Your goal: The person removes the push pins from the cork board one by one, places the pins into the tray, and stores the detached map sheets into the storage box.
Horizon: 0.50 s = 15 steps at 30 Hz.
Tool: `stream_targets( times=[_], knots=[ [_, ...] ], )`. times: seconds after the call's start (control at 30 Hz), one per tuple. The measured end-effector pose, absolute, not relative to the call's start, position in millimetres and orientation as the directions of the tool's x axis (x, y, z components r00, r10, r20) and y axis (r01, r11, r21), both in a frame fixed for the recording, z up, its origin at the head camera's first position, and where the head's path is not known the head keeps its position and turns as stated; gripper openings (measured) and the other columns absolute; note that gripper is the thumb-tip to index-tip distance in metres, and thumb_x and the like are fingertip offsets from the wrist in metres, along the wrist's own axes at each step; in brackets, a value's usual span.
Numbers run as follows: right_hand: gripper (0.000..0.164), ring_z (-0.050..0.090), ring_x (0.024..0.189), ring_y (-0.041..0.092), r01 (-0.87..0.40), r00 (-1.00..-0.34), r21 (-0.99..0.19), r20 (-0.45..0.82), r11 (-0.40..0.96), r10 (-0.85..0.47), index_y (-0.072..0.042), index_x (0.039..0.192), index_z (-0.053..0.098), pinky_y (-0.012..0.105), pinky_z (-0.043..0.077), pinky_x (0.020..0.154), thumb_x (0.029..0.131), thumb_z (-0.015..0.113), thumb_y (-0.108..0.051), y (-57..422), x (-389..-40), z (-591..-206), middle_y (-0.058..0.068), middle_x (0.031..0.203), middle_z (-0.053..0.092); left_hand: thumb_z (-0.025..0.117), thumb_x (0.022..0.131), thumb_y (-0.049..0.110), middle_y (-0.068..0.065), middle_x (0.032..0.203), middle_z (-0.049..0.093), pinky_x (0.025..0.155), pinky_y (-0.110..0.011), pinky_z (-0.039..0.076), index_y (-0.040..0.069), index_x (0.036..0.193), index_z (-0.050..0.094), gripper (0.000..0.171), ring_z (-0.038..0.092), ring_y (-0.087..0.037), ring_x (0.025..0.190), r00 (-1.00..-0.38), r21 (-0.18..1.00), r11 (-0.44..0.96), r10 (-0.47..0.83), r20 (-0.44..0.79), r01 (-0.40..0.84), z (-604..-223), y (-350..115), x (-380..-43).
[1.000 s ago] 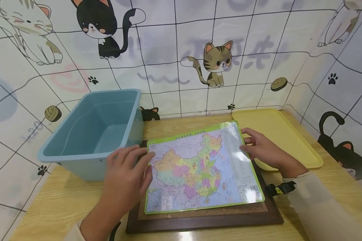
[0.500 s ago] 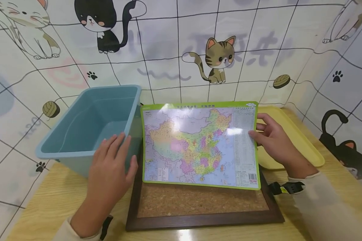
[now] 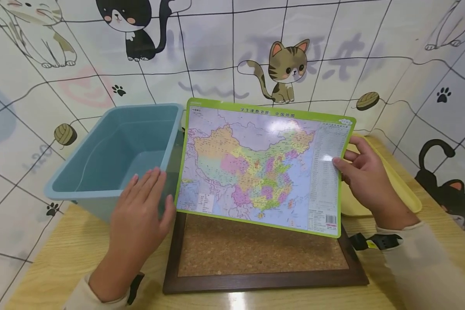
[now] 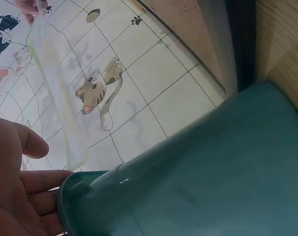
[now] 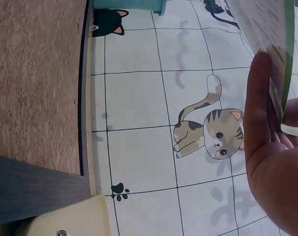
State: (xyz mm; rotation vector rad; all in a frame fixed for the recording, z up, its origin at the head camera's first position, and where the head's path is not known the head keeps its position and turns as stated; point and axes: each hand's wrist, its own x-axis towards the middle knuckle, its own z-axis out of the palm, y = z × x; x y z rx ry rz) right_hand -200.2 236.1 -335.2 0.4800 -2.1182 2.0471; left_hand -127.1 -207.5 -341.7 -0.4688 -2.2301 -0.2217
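Note:
A glossy map sheet (image 3: 255, 168) with a green border is held up, tilted, above a cork board (image 3: 263, 249) in a dark wooden frame. My right hand (image 3: 370, 183) pinches the map's right edge, thumb on the printed face and fingers behind it; the right wrist view shows the map (image 5: 282, 54) edge-on between them. My left hand (image 3: 139, 228) lies with straight fingers against the near right corner of a blue plastic bin (image 3: 100, 195). In the left wrist view its fingertips touch the rim of the bin (image 4: 188, 182).
A yellow tray (image 3: 404, 196) lies at the right, partly hidden behind the map and right hand. The wooden table (image 3: 58, 254) backs onto a wall (image 3: 217, 51) covered in cat-print sheeting. The bin stands left of the framed board.
The map has risen off the cork board and tipped up to face me, uncovering the board's near part. My left hand has moved left from the map's edge to the bin.

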Motion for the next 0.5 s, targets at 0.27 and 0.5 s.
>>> stream_targets(
  times=[0.27,0.5],
  knots=[
    [0.049,0.074,0.087,0.014,-0.337,-0.930,-0.924,0.357,-0.181,-0.093,-0.013,0.143,0.042,0.019,0.056,0.066,0.099,0.051,0.006,233.1,-198.9,-333.7,0.001,0.117,0.073,0.055,0.092,0.023,-0.021,0.123,0.070,0.096,-0.056,0.052,-0.001,0.126,0.068,0.043,0.065,-0.039,0.114,-0.619,-0.031,0.952,0.223,0.753,0.305,-334.9,-205.7,-119.0],
    [0.046,0.075,0.088,0.016,-0.336,-0.927,-0.904,0.368,-0.263,-0.080,-0.011,0.140,0.042,0.022,0.058,0.065,0.099,0.050,0.007,227.8,-198.0,-334.4,0.004,0.115,0.074,0.039,0.098,0.032,-0.021,0.105,0.067,0.071,-0.056,0.050,0.006,0.115,0.074,0.047,0.060,-0.045,0.094,-0.613,-0.049,0.968,0.194,0.766,0.244,-330.9,-204.3,-113.3]
  ],
)
